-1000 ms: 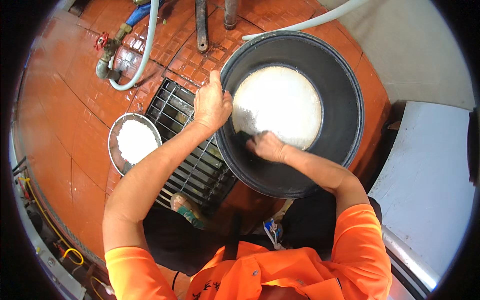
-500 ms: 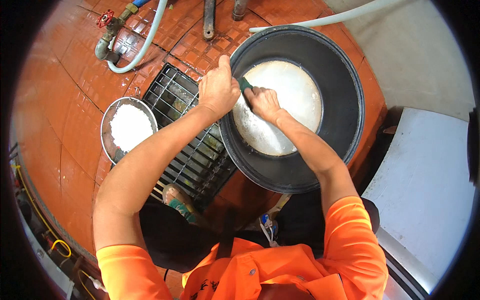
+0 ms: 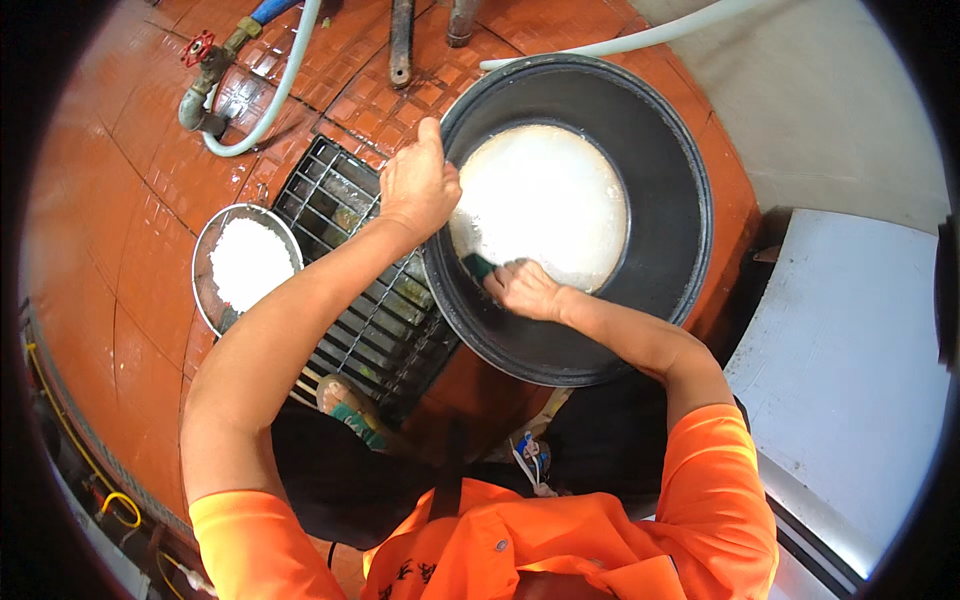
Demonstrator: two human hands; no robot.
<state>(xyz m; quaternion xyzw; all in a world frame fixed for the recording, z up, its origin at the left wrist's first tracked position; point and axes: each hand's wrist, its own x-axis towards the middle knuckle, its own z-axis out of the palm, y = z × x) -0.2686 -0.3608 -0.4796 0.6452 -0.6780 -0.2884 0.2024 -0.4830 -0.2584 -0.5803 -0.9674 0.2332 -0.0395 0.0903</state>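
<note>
A large round dark pot (image 3: 655,200) stands tilted toward me, with cloudy whitish liquid (image 3: 545,195) over its bottom. My left hand (image 3: 420,180) is closed over the pot's left rim. Inside, my right hand (image 3: 527,289) presses a dark green scouring pad (image 3: 478,266) against the lower left of the inner wall, where wall and bottom meet. The fingers are wrapped round the pad and hide part of it. Left of the pot, a round strainer (image 3: 203,285) holds a heap of white grains that look like rice (image 3: 252,262).
A black metal grate (image 3: 345,345) covers a floor drain between strainer and pot. Behind it are a tap with a red handle (image 3: 197,48) and a pale hose (image 3: 292,85). Red tiles (image 3: 130,220) look wet. A metal panel (image 3: 840,390) stands at the right, near a wall.
My right hand has moved the scouring pad down along the pot's left inner side, toward me. My left hand stays on the rim. The whole view has shifted slightly.
</note>
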